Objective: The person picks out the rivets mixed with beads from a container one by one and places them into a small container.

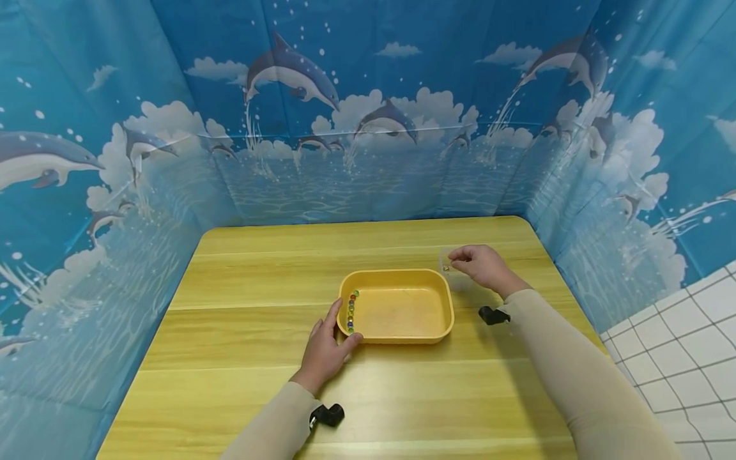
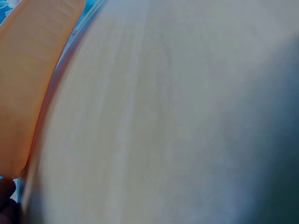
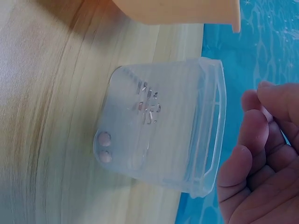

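A yellow plastic tray (image 1: 397, 338) sits on the wooden table, with a row of several coloured marbles (image 1: 351, 313) along its left inner side. My left hand (image 1: 324, 351) holds the tray's near left corner, thumb at the front rim and fingers along the left side. In the left wrist view only the tray's outer wall (image 2: 37, 79) and dark fingertips (image 2: 7, 200) show. Just above a clear plastic container (image 3: 154, 172) is my right hand (image 1: 483, 265), thumb and forefinger tips together; whether something is between them is hidden. Two marbles (image 3: 104, 138) lie at the container's bottom.
The wooden table (image 1: 241, 338) extends around the tray, its far edge against a blue dolphin-print curtain (image 1: 368, 172). White tiles (image 1: 678, 358) appear at the right. A small black camera (image 1: 329, 415) is worn on the left wrist, another (image 1: 493, 315) on the right.
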`<state>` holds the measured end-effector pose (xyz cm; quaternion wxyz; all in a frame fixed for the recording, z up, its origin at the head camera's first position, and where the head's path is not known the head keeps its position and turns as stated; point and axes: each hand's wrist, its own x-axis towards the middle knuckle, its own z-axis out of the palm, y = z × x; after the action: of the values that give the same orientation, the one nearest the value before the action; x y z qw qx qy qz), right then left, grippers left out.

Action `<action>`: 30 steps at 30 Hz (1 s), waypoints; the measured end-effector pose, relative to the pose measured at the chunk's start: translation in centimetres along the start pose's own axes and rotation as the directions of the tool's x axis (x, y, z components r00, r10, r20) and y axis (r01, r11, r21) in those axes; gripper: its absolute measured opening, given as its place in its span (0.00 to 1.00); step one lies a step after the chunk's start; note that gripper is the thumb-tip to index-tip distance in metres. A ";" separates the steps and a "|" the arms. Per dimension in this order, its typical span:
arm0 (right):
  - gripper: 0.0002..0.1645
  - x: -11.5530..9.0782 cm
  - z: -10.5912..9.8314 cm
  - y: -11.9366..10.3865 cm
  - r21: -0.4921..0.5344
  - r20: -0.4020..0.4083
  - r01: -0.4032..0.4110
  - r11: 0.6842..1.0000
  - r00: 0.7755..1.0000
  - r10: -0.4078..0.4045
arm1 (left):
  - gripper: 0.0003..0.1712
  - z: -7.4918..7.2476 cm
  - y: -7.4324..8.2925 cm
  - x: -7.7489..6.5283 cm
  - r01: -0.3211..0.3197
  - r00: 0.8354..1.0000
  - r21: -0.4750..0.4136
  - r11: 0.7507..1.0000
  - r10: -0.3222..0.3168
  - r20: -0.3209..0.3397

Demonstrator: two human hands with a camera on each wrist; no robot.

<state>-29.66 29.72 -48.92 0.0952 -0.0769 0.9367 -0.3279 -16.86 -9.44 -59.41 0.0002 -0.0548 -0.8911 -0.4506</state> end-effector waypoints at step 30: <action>0.24 -0.2 -0.4 1.2 -0.004 -0.004 -0.043 0.999 0.999 0.043 | 0.56 -0.2 0.2 0.0 0.011 0.999 -0.020 1.000 -0.010 0.039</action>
<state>-29.70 30.93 -49.35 0.1005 -0.0563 0.9390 -0.3241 -16.87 -9.50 -59.08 -0.0199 -0.0590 -0.8866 -0.4582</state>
